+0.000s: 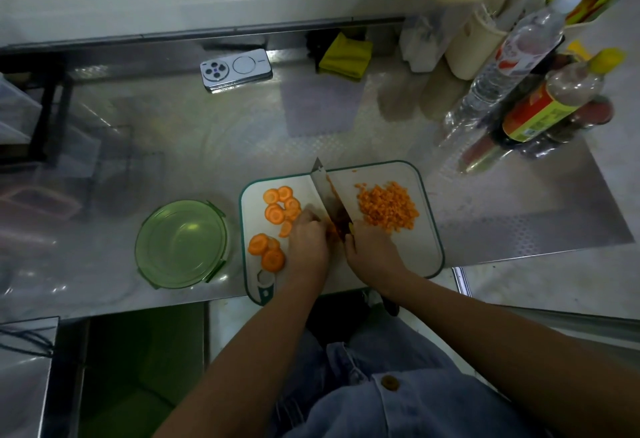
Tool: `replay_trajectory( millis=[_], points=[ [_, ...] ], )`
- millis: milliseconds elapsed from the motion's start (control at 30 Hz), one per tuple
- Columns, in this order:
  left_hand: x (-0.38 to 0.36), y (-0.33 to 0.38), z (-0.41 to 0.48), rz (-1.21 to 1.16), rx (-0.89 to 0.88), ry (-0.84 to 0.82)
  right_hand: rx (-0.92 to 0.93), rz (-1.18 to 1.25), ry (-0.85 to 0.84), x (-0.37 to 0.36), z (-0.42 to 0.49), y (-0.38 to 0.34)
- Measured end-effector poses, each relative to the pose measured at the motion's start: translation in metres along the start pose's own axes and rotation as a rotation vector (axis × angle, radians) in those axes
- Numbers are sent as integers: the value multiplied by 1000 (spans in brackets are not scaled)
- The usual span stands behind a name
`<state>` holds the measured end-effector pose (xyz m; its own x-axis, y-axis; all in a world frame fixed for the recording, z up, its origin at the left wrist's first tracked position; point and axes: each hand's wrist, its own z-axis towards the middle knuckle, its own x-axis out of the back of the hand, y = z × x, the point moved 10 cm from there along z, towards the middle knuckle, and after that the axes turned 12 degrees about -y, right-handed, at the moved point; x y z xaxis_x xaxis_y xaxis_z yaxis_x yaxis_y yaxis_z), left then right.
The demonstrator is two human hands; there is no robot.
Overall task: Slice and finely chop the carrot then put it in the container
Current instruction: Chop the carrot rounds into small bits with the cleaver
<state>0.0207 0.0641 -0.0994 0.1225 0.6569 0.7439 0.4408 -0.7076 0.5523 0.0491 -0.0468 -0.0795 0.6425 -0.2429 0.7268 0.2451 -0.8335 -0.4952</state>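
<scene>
Chop narrow, with left hand (pixel 309 241) clawed on carrot slices (pixel 291 210) left of the knife (pixel 328 195) and right hand (pixel 371 248) gripping its handle.

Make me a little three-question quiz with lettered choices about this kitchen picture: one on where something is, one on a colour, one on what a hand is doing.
1. Where does the chopped carrot pile lie?
A. On the floor
B. In a frying pan
C. On the cutting board, right of the knife

2. What colour is the round container left of the board?
A. Purple
B. Green
C. Black

3. What is the right hand doing?
A. Gripping the knife handle
B. Lying flat on the counter
C. Lifting a bottle

Answers: 1 C, the orange bits sit on the board's right half; 2 B, its clear wall is green; 3 A, its fingers curl round the handle at the blade's near end.
</scene>
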Motion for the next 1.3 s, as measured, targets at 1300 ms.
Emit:
replay_trajectory(
  millis=[1300],
  points=[
    [11, -2, -1, -6, -13, 38, -25, -43, 2, -6, 0, -10]
  ],
)
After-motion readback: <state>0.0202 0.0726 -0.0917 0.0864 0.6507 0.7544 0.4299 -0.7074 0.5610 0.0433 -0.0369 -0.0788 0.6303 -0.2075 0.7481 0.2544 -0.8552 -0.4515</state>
